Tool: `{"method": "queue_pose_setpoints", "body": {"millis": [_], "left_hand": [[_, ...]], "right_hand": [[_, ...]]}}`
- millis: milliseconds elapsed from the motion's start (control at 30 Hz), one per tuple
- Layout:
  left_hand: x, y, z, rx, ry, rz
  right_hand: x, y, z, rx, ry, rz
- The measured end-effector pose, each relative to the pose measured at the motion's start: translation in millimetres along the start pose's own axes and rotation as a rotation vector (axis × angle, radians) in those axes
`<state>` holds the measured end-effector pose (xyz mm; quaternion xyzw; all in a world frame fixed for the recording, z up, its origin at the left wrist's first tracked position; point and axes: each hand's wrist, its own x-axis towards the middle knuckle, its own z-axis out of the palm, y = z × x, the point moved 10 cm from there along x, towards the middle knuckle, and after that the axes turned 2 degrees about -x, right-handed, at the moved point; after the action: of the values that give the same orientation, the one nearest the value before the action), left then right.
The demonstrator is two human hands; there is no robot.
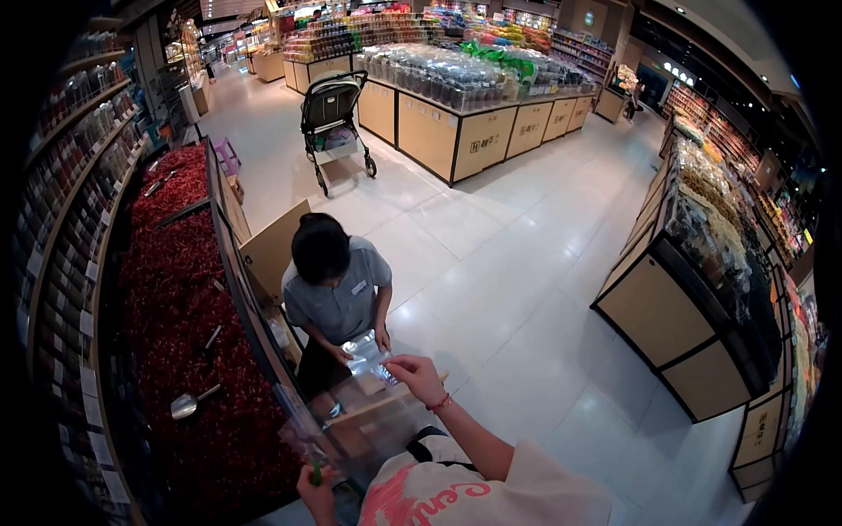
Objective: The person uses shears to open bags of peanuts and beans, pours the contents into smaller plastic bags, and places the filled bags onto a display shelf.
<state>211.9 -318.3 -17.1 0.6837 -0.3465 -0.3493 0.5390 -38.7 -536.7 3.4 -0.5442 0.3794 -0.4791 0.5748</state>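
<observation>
The person wears a loose cream short-sleeved T-shirt with large pink-red script lettering across its front. A thin red string bracelet circles the wrist of the right hand. A black strap crosses the shirt's far edge. The left hand is ungloved.

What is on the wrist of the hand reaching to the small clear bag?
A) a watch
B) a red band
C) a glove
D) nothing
B: the right hand, reaching to the clear bag, shows a thin red band around its bare wrist.
</observation>
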Motion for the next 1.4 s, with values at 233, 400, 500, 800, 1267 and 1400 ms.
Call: {"method": "queue_pose_setpoints", "body": {"millis": [233,400,500,800,1267,1400], "left_hand": [[-3.6,-14.2,-4.3,-0.064,0.017,-0.084],[-12.6,-6.5,-21.3,-0.005,0.029,-0.093],[-18.0,-1.8,-30.2,0.066,0.052,-0.152],[-11.2,-1.5,-19.9,-0.080,0.012,-0.087],[-1.1,25.0,22.1,0.231,-0.165,0.242],[7.6,1.0,10.7,0.268,-0.060,0.155]], "right_hand": [[1.0,-11.1,17.2,0.111,-0.105,0.071],[-25.4,19.0,65.1,-0.258,-0.727,0.177],[-31.0,22.4,68.1,-0.298,-0.766,0.181],[-47.8,37.1,90.2,-0.311,-0.901,0.130],[-49.4,72.4,106.1,-0.436,-0.841,0.046],[-31.3,53.7,75.0,-0.493,-0.593,0.083]]}}
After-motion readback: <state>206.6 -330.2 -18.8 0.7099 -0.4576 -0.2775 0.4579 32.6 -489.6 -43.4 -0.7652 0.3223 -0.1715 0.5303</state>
